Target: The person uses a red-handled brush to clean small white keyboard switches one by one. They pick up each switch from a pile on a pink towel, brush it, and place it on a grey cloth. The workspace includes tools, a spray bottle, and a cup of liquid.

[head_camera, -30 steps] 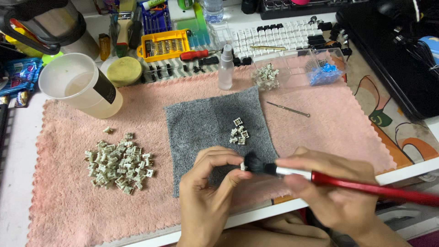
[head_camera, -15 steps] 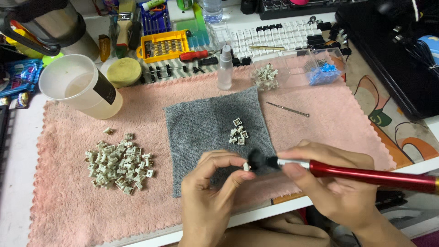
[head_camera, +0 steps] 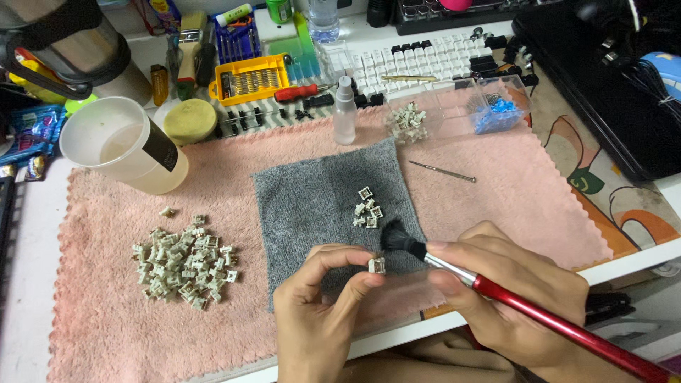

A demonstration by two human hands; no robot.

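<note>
Cluttered bench [head_camera: 28, 234], pink towel [head_camera: 496, 184], grey cloth [head_camera: 312, 198]. Left hand [head_camera: 319, 312] pinching switch [head_camera: 377, 266] at fingertips; right hand [head_camera: 511, 298] closed round brush [head_camera: 539, 312], bristles just above switch. Best kept steady, light strokes. Loose pile [head_camera: 183, 266] left of hand.

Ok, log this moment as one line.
left hand: pinches small beige keyboard switch | right hand: holds red-handled black-bristle brush | bristles just above switch | over grey cloth

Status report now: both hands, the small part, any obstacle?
Left hand pinches small switch part. Right hand holds red-handled brush, bristles just above part. Nothing between them.
</note>
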